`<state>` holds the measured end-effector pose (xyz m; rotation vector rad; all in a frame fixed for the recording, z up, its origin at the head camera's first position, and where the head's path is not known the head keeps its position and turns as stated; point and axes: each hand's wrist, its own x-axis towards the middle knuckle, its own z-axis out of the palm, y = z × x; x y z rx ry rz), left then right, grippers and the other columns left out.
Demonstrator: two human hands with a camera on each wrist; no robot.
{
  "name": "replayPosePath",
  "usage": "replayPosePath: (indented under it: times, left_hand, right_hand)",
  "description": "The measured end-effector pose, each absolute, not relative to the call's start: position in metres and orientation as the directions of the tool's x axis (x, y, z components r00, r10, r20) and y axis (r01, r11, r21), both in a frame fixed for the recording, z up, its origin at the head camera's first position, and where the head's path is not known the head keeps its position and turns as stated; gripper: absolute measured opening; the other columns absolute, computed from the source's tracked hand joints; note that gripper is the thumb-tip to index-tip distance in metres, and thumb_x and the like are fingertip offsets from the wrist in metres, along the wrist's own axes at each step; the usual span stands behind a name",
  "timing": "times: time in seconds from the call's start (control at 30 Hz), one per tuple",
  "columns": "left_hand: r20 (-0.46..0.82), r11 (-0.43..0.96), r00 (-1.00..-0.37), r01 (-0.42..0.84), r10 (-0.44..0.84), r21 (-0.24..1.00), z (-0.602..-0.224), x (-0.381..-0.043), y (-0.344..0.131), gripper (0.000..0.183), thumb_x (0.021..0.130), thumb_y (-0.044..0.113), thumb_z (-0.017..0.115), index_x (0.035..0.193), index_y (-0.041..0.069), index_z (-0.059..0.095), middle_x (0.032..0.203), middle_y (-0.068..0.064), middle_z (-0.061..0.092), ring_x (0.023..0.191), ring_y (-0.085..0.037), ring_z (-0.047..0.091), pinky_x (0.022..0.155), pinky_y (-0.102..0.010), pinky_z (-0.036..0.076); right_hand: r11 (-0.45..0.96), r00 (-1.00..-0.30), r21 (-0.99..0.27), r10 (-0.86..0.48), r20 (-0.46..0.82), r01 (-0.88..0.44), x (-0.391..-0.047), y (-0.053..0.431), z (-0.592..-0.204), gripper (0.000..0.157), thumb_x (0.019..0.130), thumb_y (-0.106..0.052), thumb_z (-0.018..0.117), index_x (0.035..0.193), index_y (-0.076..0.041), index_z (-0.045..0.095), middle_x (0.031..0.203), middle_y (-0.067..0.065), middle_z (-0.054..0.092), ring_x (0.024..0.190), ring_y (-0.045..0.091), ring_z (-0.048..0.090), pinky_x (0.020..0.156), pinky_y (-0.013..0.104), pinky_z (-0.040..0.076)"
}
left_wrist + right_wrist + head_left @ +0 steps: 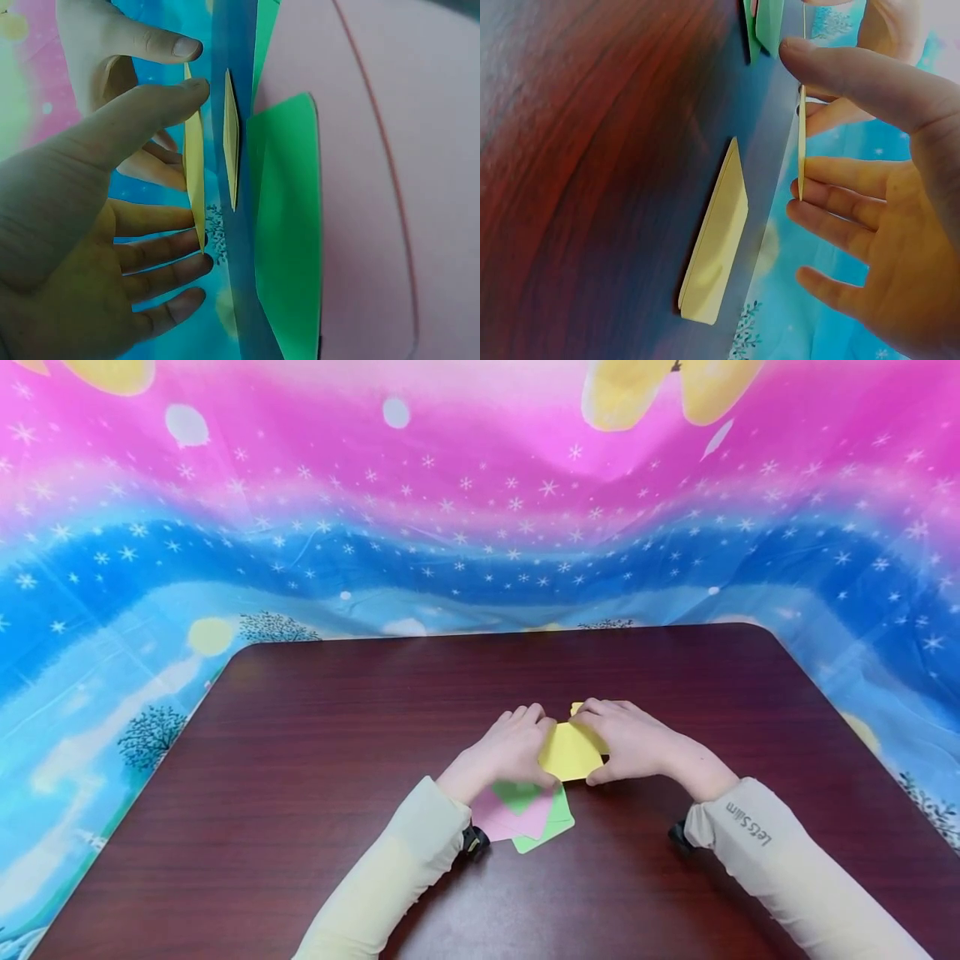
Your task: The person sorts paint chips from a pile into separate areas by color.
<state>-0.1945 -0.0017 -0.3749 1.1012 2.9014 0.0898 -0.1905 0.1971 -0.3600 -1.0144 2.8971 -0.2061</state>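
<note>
A yellow card (570,752) is held above the table between both hands. My left hand (510,747) pinches its left side, thumb at the near edge and fingertips at the far one. On the opposite side my right hand (633,743) grips the same card, with thumb and fingers at its edges. In the right wrist view the card is seen edge-on, and a small stack of yellow cards (714,247) lies on the table below it. Pink cards (532,817) and green cards (551,835) overlap in a pile beneath my left wrist, which hides part of them.
The dark wooden table (337,718) has rounded far corners. Behind it hangs a pink and blue printed cloth (450,543) that reaches the table's far edge and both sides.
</note>
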Motion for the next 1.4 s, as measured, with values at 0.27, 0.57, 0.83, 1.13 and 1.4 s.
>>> replayPosePath:
  times: [0.27,0.57,0.83,1.13,1.4]
  left_hand:
    - [-0.036,0.738,-0.738,0.671,0.674,0.071,-0.371,-0.203,0.004,0.074,0.063,0.052,0.071,0.120,0.011,0.049,0.104,0.000,0.043,0.092,-0.015,0.041,0.078,-0.028,0.037]
    - [-0.027,0.730,-0.729,0.682,0.684,0.051,-0.372,-0.214,0.018,0.072,0.065,0.051,0.070,0.121,0.011,0.050,0.109,0.000,0.044,0.097,-0.016,0.041,0.079,-0.028,0.038]
    - [-0.042,0.737,-0.736,0.675,0.676,0.042,-0.378,-0.223,0.031,0.070,0.067,0.051,0.068,0.121,0.011,0.050,0.110,0.000,0.043,0.096,-0.016,0.041,0.079,-0.029,0.038]
    - [-0.051,0.749,-0.747,0.659,0.663,0.075,-0.380,-0.229,0.038,0.067,0.069,0.050,0.067,0.122,0.012,0.050,0.111,0.000,0.043,0.095,-0.015,0.041,0.079,-0.028,0.039]
    - [-0.051,0.737,-0.738,0.663,0.673,0.134,-0.384,-0.233,0.042,0.067,0.074,0.048,0.067,0.125,0.009,0.049,0.116,-0.002,0.044,0.098,-0.015,0.041,0.084,-0.027,0.039]
  right_hand:
    - [0.785,-0.795,-0.152,-0.607,0.004,-0.600,-0.197,0.204,-0.361,0.076,0.057,-0.041,0.080,0.120,-0.007,0.054,0.114,0.003,0.051,0.104,0.022,0.049,0.093,0.049,0.035]
    - [0.808,-0.819,-0.160,-0.574,0.006,-0.567,-0.203,0.215,-0.362,0.076,0.058,-0.039,0.080,0.121,-0.005,0.053,0.113,0.004,0.051,0.101,0.022,0.049,0.090,0.049,0.036]
    - [0.829,-0.839,-0.162,-0.544,-0.016,-0.535,-0.207,0.224,-0.366,0.078,0.060,-0.039,0.079,0.124,-0.004,0.052,0.117,0.007,0.050,0.105,0.024,0.048,0.090,0.052,0.035]
    - [0.832,-0.842,-0.158,-0.539,0.004,-0.532,-0.215,0.233,-0.371,0.077,0.059,-0.039,0.079,0.123,-0.003,0.052,0.117,0.009,0.051,0.105,0.025,0.049,0.088,0.052,0.037]
    - [0.847,-0.859,-0.187,-0.511,-0.031,-0.498,-0.219,0.241,-0.374,0.075,0.063,-0.037,0.078,0.125,-0.004,0.051,0.121,0.010,0.050,0.110,0.027,0.047,0.090,0.054,0.035]
